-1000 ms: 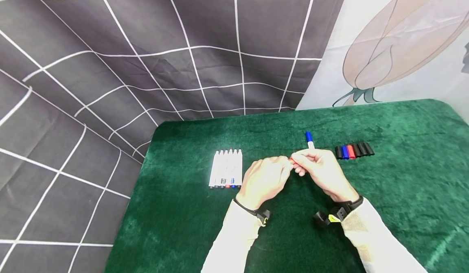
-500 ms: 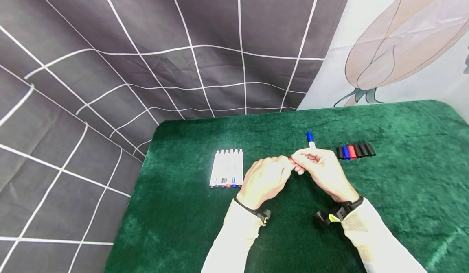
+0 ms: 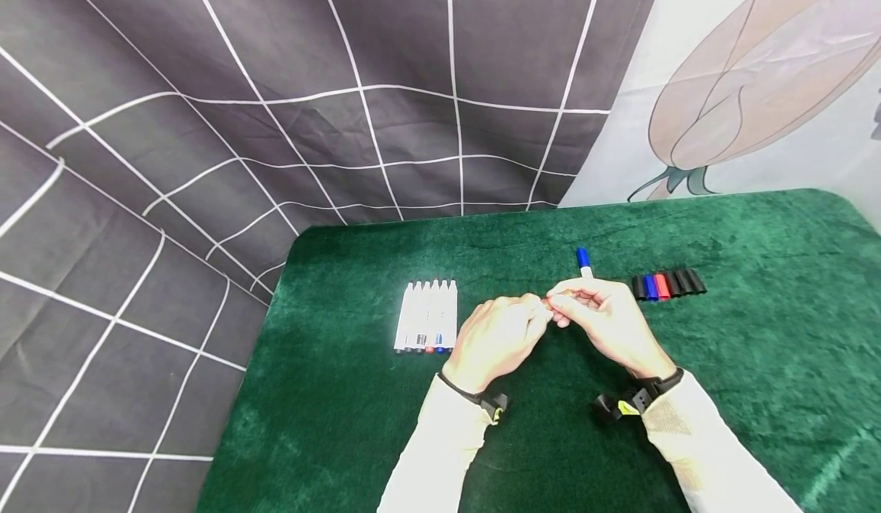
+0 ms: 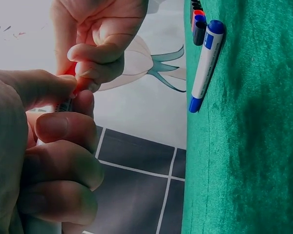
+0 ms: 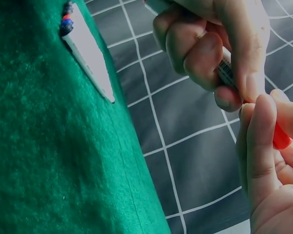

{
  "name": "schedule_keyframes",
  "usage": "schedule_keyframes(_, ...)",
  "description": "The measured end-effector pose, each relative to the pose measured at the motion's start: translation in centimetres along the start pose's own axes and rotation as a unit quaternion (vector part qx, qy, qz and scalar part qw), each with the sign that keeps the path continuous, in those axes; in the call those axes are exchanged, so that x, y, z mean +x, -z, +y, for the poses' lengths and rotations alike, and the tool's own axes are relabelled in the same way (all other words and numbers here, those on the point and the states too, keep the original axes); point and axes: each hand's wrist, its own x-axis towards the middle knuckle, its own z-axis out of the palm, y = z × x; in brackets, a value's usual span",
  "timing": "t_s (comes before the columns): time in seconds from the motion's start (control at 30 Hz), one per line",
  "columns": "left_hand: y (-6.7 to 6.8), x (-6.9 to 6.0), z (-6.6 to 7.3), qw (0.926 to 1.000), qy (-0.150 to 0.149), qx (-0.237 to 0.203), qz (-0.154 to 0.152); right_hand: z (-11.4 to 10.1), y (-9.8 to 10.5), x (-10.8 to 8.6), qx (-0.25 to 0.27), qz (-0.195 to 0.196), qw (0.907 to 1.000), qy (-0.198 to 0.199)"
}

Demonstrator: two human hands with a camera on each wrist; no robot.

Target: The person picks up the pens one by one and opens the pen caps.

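Observation:
In the head view, my left hand (image 3: pixel 497 337) and right hand (image 3: pixel 606 322) meet above the green cloth. My left fingers curl round a white marker, whose printed barrel (image 5: pixel 225 72) shows between them in the right wrist view. My right thumb and fingers pinch the red cap (image 5: pixel 282 138) at the marker's end; fingers hide most of it and the joint between cap and barrel. Beyond the right hand lies a capped blue marker (image 4: pixel 205 68), apart from both hands.
Left of the hands, several uncapped white markers (image 3: pixel 427 314) lie side by side, tips away from me. To the right, several loose black, blue and red caps (image 3: pixel 668 284) stand in a row. The green cloth (image 3: pixel 330 421) ends at a dark, grid-patterned hanging (image 3: pixel 385 131).
Both hands stay nearly in place, still holding the marker and its red cap. The right fingers shift very slightly; the head view shifts a little.

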Motion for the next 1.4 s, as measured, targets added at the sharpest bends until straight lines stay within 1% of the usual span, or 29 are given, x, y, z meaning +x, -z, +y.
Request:
schedule_keyframes(0.07, 0.0, 0.0, -0.1, 0.9999, 0.002, -0.013, -0.003, 0.1, 0.0, 0.0, -0.002, -0.001, 1.0000, 0.003)
schedule_keyframes(0.2, -0.1, -0.1, -0.3, 0.9995, -0.004, -0.030, -0.007, 0.3, 0.0, 0.0, -0.008, -0.005, 0.9999, 0.005)
schedule_keyframes(0.3, 0.0, -0.1, -0.4, 0.9994, -0.011, -0.031, -0.009, 0.4, 0.1, 0.0, -0.013, -0.009, 0.9998, 0.007)
schedule_keyframes(0.43, 0.1, -0.2, -0.6, 0.9990, -0.041, -0.011, -0.018, 0.3, 0.1, 0.0, -0.006, -0.016, 0.9998, 0.014)
schedule_keyframes(0.53, 0.3, -0.2, -0.9, 0.9976, -0.062, -0.007, -0.032, 0.2, 0.0, -0.1, -0.001, -0.021, 0.9996, 0.021)
schedule_keyframes(0.7, 0.7, -0.2, -1.2, 0.9954, -0.058, -0.043, -0.062, 0.0, 0.1, -0.1, -0.007, -0.030, 0.9989, 0.035)
schedule_keyframes(0.77, 0.8, -0.2, -1.3, 0.9943, -0.052, -0.057, -0.074, 0.0, 0.2, -0.1, -0.006, -0.038, 0.9985, 0.038)
schedule_keyframes(0.87, 0.9, -0.3, -1.4, 0.9929, -0.052, -0.065, -0.086, 0.0, 0.2, -0.1, -0.005, -0.047, 0.9981, 0.040)
schedule_keyframes(0.97, 0.9, -0.3, -1.6, 0.9919, -0.053, -0.068, -0.093, 0.0, 0.3, -0.1, -0.007, -0.053, 0.9977, 0.042)
schedule_keyframes(1.07, 1.0, -0.3, -1.8, 0.9905, -0.046, -0.084, -0.098, -0.1, 0.2, -0.1, -0.009, -0.059, 0.9972, 0.045)
schedule_keyframes(1.17, 1.0, -0.3, -2.0, 0.9874, -0.036, -0.113, -0.105, -0.1, 0.3, -0.1, -0.007, -0.062, 0.9967, 0.052)
schedule_keyframes(1.27, 1.1, -0.4, -2.1, 0.9827, -0.027, -0.145, -0.112, 0.0, 0.3, -0.1, -0.007, -0.065, 0.9959, 0.062)
schedule_keyframes(1.4, 1.2, -0.5, -2.3, 0.9787, -0.033, -0.168, -0.113, 0.2, 0.4, -0.1, -0.012, -0.068, 0.9949, 0.073)
